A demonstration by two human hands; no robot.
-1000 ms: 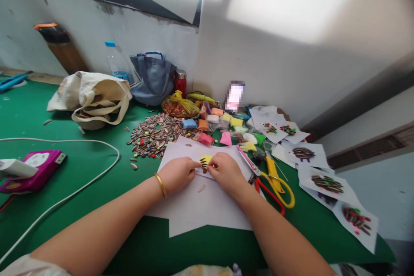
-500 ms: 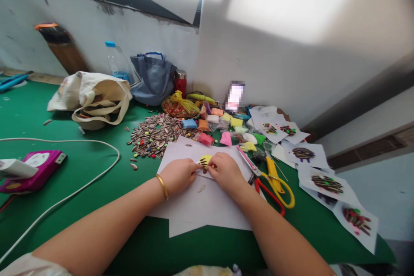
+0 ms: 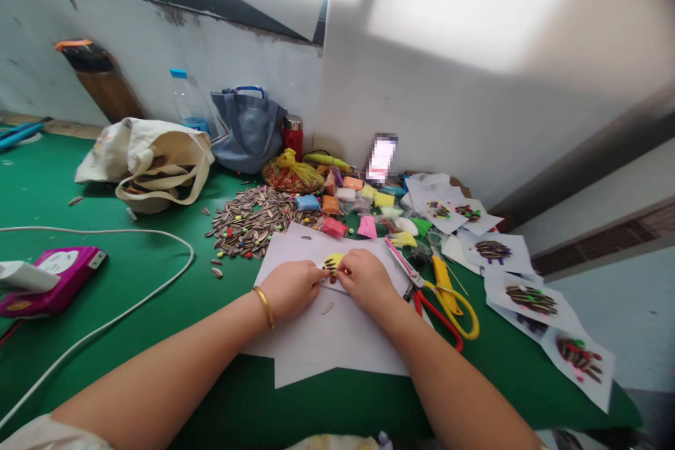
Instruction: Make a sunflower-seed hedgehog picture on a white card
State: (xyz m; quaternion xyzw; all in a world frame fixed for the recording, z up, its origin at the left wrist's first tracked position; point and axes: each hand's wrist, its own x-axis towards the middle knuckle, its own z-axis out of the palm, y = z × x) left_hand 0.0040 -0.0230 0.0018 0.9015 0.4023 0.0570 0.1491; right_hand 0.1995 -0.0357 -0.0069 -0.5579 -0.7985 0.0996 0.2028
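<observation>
On white paper lies a flat yellow clay piece with several dark sunflower seeds stuck on it. My left hand, with a gold bangle at the wrist, has curled fingers; its fingertips touch the lower left edge of the clay. From the right, my right hand is closed in a pinch at the clay's right side. Whatever either hand holds is hidden by the fingers. A pale loose seed lies on the paper just below my hands.
A heap of sunflower seeds with coloured beads lies behind. Bagged coloured clay, scissors and a yellow cutter surround the paper. Finished seed pictures line the right edge. A cable crosses the left; a phone leans behind.
My hands stay at the yellow clay piece, with only a very slight shift of the right fingertips. The whole view has moved a little; nothing else visibly differs.
</observation>
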